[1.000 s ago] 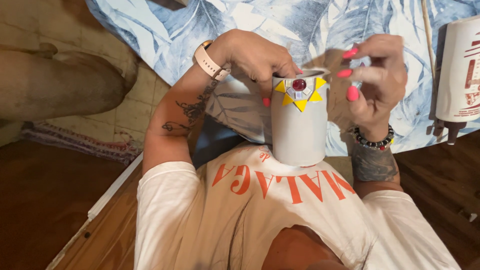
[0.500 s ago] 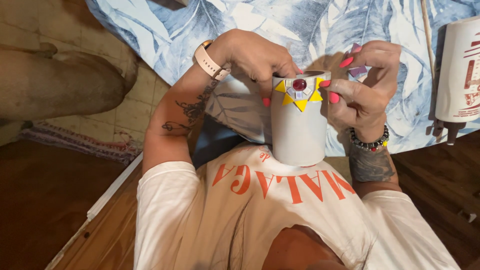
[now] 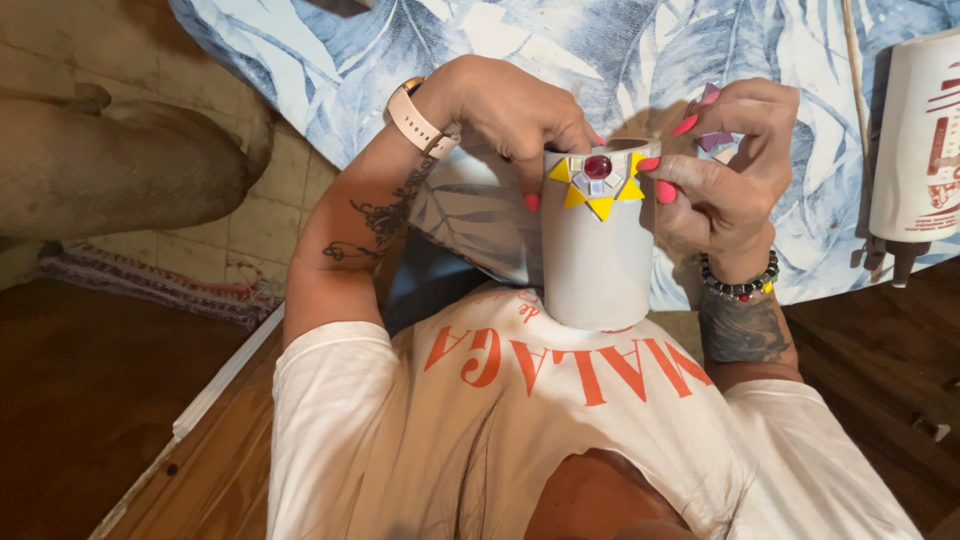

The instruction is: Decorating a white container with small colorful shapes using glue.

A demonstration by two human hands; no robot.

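Far out past the left hand's wrist lies a tan rounded shape [image 3: 120, 165] on pale floor tiles [image 3: 270, 215], with a striped rug edge [image 3: 160, 290] below it. A pink watch [image 3: 420, 118] sits on the left wrist, and the forearm under it carries a dark tattoo [image 3: 375, 220].

The left hand [image 3: 510, 115] curls over the far side of a white cup [image 3: 598, 255], fingers pressed together around the rim, with one pink-nailed fingertip [image 3: 532, 202] showing on the cup's left wall. The cup stands upright between both hands, its base close against the white shirt [image 3: 560, 420].

Just under the rim, between the two sets of fingers, is a small decoration: a red gem [image 3: 598, 166] ringed by yellow triangles [image 3: 600, 205] (a couple of small pale squares sit among them).

The right hand [image 3: 730, 175] holds the cup's right side, its index fingertip [image 3: 650, 163] pressing at the edge of the yellow pieces. Its upper fingers pinch a small lilac piece [image 3: 714, 140] above the rim. A beaded bracelet [image 3: 742, 288] circles the right wrist.

Behind the fingers spreads a blue leaf-print cloth [image 3: 400, 40]. Well beyond the right hand stands a white container with red print [image 3: 918, 140], beside a thin wooden stick [image 3: 855, 70].
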